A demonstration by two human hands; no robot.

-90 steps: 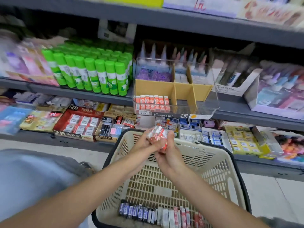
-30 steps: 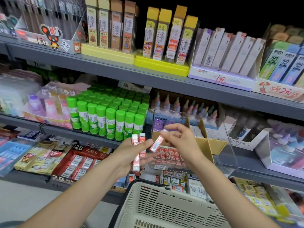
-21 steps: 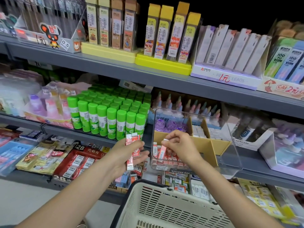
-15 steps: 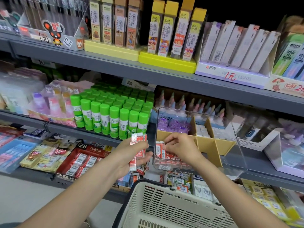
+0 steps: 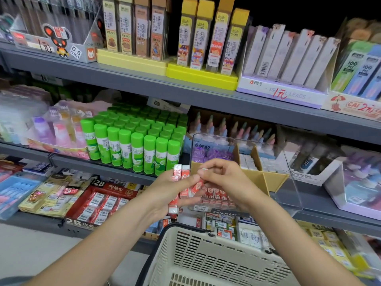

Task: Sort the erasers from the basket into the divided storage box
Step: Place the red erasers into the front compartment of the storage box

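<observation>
Nearest the camera, a beige slatted basket (image 5: 206, 263) with a dark rim fills the lower middle of the view; none of its contents can be seen from here.

Above its far rim, two bare forearms reach forward and the hands meet in front of the shelf. The left hand (image 5: 165, 191) is turned palm-inward, fingers curled around a small bundle of erasers (image 5: 179, 180): slim white blocks in red-and-white paper sleeves, standing roughly upright, their tops above the fingers and one white end poking out below the palm. The right hand (image 5: 224, 180) comes in from the right, fingers bent, its thumb and forefinger pinching a single eraser (image 5: 196, 187) of the same kind, tilted, at the edge of the left hand's bundle. The two hands touch or nearly touch there.

Just behind the hands, on the edge of the grey middle shelf (image 5: 329, 203), stands the clear storage box (image 5: 288, 182) with tan cardboard dividers. Its front-left compartment holds a row of red-sleeved erasers (image 5: 216, 193), partly hidden by the right hand. Back compartments hold purple-wrapped pieces and white ones.

To the left on that shelf stand green glue sticks (image 5: 134, 145) in rows. The upper shelf carries pencil lead boxes (image 5: 284, 58).
</observation>
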